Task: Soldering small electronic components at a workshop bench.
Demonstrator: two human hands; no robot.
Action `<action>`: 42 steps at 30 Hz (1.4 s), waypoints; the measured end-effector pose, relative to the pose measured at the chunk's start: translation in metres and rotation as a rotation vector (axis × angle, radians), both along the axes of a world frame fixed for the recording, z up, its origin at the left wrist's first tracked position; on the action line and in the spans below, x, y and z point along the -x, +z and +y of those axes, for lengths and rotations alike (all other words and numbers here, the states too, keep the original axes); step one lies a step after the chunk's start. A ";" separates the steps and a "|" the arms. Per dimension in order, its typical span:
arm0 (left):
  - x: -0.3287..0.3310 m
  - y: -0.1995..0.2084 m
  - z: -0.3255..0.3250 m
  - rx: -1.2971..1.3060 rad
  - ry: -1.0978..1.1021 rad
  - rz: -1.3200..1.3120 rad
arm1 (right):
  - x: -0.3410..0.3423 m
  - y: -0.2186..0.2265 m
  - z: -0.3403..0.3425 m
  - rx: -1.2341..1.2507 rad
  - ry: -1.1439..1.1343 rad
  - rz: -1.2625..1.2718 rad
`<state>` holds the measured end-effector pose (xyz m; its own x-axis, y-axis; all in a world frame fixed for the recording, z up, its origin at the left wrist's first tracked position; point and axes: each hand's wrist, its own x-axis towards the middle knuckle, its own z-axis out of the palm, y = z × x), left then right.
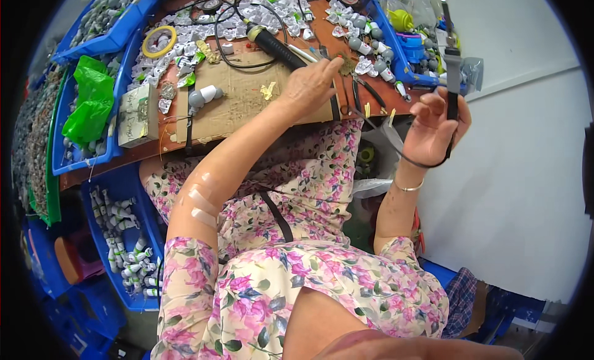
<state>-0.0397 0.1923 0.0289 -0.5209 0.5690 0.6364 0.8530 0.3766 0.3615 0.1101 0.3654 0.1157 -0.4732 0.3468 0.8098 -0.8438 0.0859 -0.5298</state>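
A pale grey wall (526, 143) fills the right side, and against it stands a reddish-brown workbench (124, 154) crowded with parts. Blue bins (117, 29) ring the bench at the back, the left and underneath; one holds a crumpled green bag (90, 103), and the low one by the knee holds small grey-and-white fittings (127, 255). A worn sheet of cardboard (238, 100) covers the middle of the bench, with a heap of small clear packets (204, 32) behind it, a roll of yellow tape (159, 41) to the left, and a black-handled soldering iron (272, 45) lying slantwise with its cable looping back.

The person, in a flowered dress, sits close to the bench edge. The left hand (312, 84) reaches forward over the cardboard, palm down, fingertips pinched together at a small brownish bit near the iron's tip; what lies between the fingers is too small to tell. The right hand (436, 128) is raised clear of the bench on the right, fingers curled around a thin black rod (453, 97) that stands nearly upright and carries a grey fitting (453, 66) at its top. A black cable (396, 146) hangs from that hand in a loop and runs back toward the bench. So the rod's long axis runs up and down, off to the right of the work on the cardboard, and the left hand is the nearer one to the iron and to the black pliers (365, 91) lying just beside it.
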 end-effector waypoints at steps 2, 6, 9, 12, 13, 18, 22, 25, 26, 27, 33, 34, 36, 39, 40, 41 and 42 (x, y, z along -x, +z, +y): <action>-0.002 0.004 0.008 0.060 -0.021 -0.010 | -0.009 0.010 -0.009 -0.037 -0.028 0.023; 0.002 0.000 0.020 0.189 -0.084 0.073 | -0.020 0.026 -0.018 -0.103 -0.208 0.073; 0.005 -0.005 0.024 0.170 -0.157 0.109 | -0.027 0.040 -0.006 -0.206 -0.306 0.168; 0.017 -0.015 0.020 0.192 -0.235 0.141 | -0.036 0.076 0.013 -0.380 -0.678 0.169; 0.018 -0.014 0.020 0.108 -0.259 0.120 | -0.041 0.088 0.022 -0.431 -0.724 0.139; 0.036 -0.003 0.004 0.154 -0.107 0.215 | -0.079 0.113 0.066 0.107 -0.157 -0.094; 0.032 0.019 0.015 0.068 -0.105 0.178 | -0.104 0.075 0.097 0.476 -0.099 -0.056; 0.031 0.028 0.022 0.070 -0.122 0.159 | -0.119 0.041 0.110 0.448 -0.047 -0.164; 0.032 0.028 0.023 0.066 -0.116 0.154 | -0.121 0.024 0.120 0.499 -0.094 -0.195; 0.033 0.028 0.023 0.072 -0.139 0.159 | -0.123 0.007 0.130 0.551 -0.141 -0.225; 0.043 0.022 0.011 0.094 -0.048 0.170 | -0.129 -0.057 0.162 0.860 -0.105 -0.199; 0.044 0.023 0.009 0.121 -0.045 0.194 | -0.129 -0.062 0.164 0.912 -0.147 -0.203; 0.048 0.018 0.007 0.155 -0.070 0.182 | -0.132 -0.077 0.176 0.997 -0.139 -0.196; 0.047 0.018 0.011 0.197 -0.120 0.131 | -0.137 -0.092 0.188 1.040 -0.255 -0.191; 0.044 0.018 0.008 0.215 -0.130 0.089 | -0.131 -0.090 0.184 1.043 -0.240 -0.205; 0.042 0.015 0.003 0.220 -0.098 0.081 | -0.121 -0.083 0.175 0.970 -0.383 -0.178; 0.041 0.010 0.001 0.142 -0.155 0.061 | -0.110 -0.081 0.165 0.892 -0.517 -0.150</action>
